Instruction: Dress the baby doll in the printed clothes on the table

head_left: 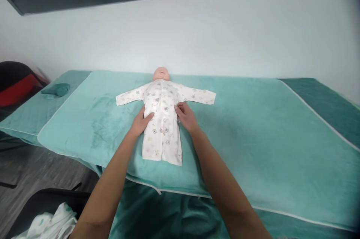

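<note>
A baby doll (161, 74) lies on its back on a teal towel (253, 130), dressed in a white printed romper (162, 126) with both sleeves spread out. My left hand (140, 122) rests against the romper's left side at the waist, thumb laid on the fabric. My right hand (185, 116) presses the romper's right side at the waist, fingers curled onto the cloth. Both hands flank the doll's middle.
The towel covers a bed with a darker green cover (323, 100) at the right. A small teal cloth bundle (56, 89) lies at the left. A dark bin with white printed cloth (50, 224) stands at the lower left. A black and red object (14, 85) is far left.
</note>
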`<state>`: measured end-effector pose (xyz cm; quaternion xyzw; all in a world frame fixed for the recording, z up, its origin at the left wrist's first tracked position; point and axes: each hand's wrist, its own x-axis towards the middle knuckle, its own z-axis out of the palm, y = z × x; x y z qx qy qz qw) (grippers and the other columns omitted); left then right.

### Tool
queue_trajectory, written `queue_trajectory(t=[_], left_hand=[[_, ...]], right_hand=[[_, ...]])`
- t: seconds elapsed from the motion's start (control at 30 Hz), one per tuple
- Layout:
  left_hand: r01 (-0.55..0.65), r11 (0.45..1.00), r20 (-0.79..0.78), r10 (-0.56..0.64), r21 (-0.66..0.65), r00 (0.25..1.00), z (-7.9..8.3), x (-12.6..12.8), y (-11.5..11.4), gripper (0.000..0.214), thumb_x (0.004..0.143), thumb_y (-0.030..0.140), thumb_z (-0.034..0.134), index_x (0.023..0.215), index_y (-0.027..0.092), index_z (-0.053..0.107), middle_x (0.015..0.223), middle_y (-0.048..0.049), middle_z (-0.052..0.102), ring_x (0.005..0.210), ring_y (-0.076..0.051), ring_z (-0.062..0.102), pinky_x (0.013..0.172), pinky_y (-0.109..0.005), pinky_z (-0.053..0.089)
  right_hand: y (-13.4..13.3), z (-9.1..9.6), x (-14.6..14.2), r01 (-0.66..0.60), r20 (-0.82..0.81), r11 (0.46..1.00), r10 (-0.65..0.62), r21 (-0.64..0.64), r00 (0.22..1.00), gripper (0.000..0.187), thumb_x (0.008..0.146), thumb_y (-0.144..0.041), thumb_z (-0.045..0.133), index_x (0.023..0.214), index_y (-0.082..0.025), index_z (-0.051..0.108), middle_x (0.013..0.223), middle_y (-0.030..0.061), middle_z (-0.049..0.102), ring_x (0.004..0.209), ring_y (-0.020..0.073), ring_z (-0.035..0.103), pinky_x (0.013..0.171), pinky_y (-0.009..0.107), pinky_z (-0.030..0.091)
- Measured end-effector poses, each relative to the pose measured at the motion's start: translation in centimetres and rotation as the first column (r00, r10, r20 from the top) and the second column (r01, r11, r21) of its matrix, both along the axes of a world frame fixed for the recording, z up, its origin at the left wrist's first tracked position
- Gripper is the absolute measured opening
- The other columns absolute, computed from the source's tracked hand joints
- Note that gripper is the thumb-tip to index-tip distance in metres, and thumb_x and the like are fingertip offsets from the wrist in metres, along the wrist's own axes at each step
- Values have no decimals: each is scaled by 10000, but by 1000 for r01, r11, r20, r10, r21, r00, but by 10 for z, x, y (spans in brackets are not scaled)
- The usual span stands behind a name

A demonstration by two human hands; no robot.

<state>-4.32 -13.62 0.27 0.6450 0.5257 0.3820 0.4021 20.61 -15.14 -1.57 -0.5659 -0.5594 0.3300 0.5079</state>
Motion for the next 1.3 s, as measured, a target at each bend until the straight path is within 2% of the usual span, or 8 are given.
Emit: queue_trajectory(t=[0.4,0.77,0.87,1.0,1.07,1.13,1.23,1.3], left_hand=[[6,1000,157,-2,-24,988,-2,6,23,575,911,413,632,1477,337,567,1569,25,550,1470,-293,494,1231,-432,393],[-309,937,8,312,166,950,-3,8,-9,362,990,396,462,1180,197,698,1224,-103,736,1154,-258,667,1067,-421,507],[-387,896,-47,406,218,913,-13,-1,-61,276,952,343,510,1132,239,691,1164,-101,710,1084,-247,675,1024,-437,544],[-301,932,-129,330,204,935,-46,-38,-194,293,973,326,483,1141,386,715,1191,-70,730,1147,-257,693,1066,-487,557],[-228,951,-247,277,210,929,-67,-70,-276,368,920,284,523,1141,481,741,1146,-59,771,1117,-277,730,999,-495,607],[12,991,-427,45,130,903,-83,-109,-356,501,805,247,598,1162,572,731,1085,-47,802,1002,-305,773,886,-483,655],[-93,996,-543,74,-8,836,-87,-179,-448,601,754,238,593,1194,634,692,1060,-16,811,964,-306,786,858,-441,669],[-196,977,-617,105,-82,780,-79,-228,-481,532,761,265,597,1126,636,712,1081,23,808,953,-290,792,799,-381,682]], right_hand=[[7,-13,-2,-154,-169,986,163,65,972,468,798,-506,760,1106,-231,541,1028,31,635,954,191,623,889,380,532],[1,-6,6,120,50,992,-118,-41,992,342,900,-520,583,753,-216,644,760,6,675,753,186,585,741,325,431],[-1,-7,10,144,-24,988,-146,-57,989,332,890,-513,578,770,-211,649,772,14,685,753,183,605,757,327,446],[-6,-6,13,157,-73,984,-163,-84,984,339,859,-522,608,754,-204,662,717,13,677,713,177,609,742,329,446],[-8,-7,13,150,-2,986,-151,-78,989,347,865,-524,604,748,-205,670,696,13,673,693,179,600,727,335,436],[-10,-9,12,144,74,987,-139,-65,988,344,876,-520,597,753,-209,675,699,16,681,691,186,602,719,341,435],[-11,-12,9,146,122,987,-137,-61,983,310,877,-503,605,762,-223,672,717,22,701,716,205,630,728,350,453],[-12,-13,7,161,116,985,-153,-62,981,295,872,-498,612,761,-231,671,716,23,706,723,215,649,737,358,467]])
